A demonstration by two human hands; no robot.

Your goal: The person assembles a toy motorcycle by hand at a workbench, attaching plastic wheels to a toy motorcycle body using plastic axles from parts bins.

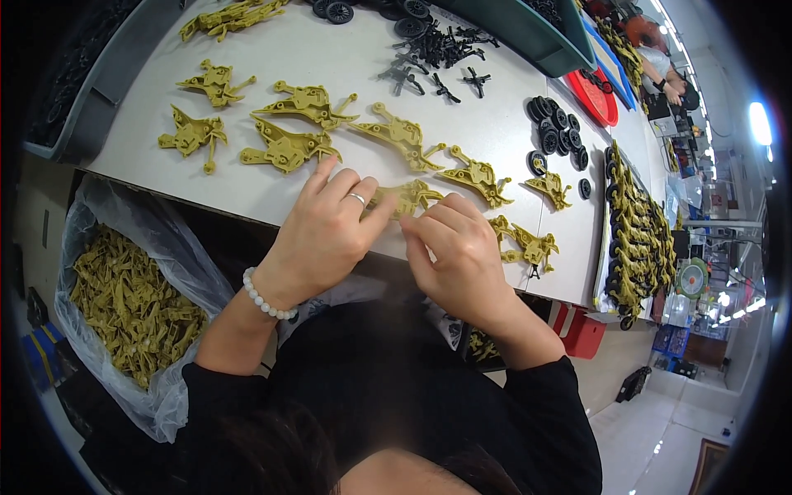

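Mustard-yellow plastic toy-frame halves lie spread over the white table, several of them around my hands. My left hand [328, 221], with a ring and a white bead bracelet, has its fingers apart. Its index fingertip is at the pointed end of one yellow frame half [285, 147]. Another yellow frame half [406, 196] lies between my hands, partly covered by the left thumb and right fingers. My right hand [462, 256] is closed, its fingers curled toward the thumb; what they hold, if anything, is hidden. Just right of it rests a yellow frame half [535, 244] with a small black piece at its lower edge.
Black wheels [557, 128] and small black forked pieces [450, 48] lie farther back. A green bin [528, 37] stands behind. On the right is a tray of yellow assemblies [639, 235]; a red dish [592, 97] is beyond. Bagged yellow parts [136, 305] sit lower left.
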